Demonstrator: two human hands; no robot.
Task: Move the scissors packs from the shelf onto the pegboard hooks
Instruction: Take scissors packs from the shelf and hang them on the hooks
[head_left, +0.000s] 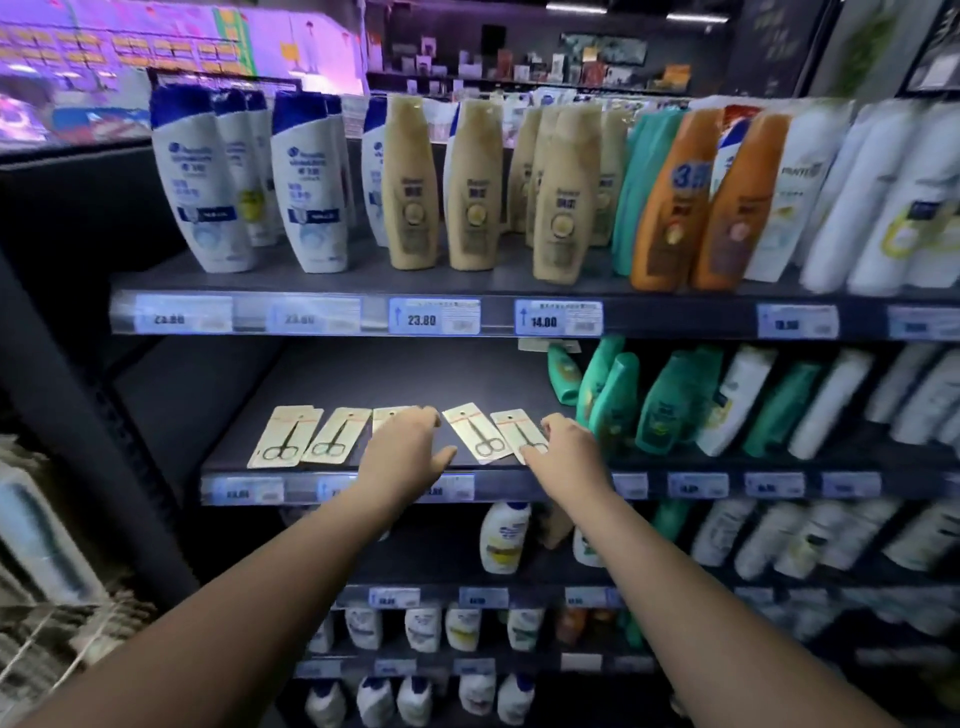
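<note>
Several cream card packs, each holding small scissors, lie flat in a row on the dark second shelf (332, 384). The leftmost pack (283, 436) and the one beside it (335, 435) lie untouched. My left hand (402, 452) rests fingers-down on the middle pack (387, 415), covering most of it. Another pack (475, 431) lies between my hands. My right hand (563, 452) lies on the rightmost pack (517, 431), thumb at its lower edge. No pegboard or hooks are in view.
Green and white bottles (670, 400) stand close to the right of the packs. Shampoo bottles (415, 182) fill the shelf above, and more bottles fill the lower shelves. A price-tag rail (249, 491) runs along the shelf front.
</note>
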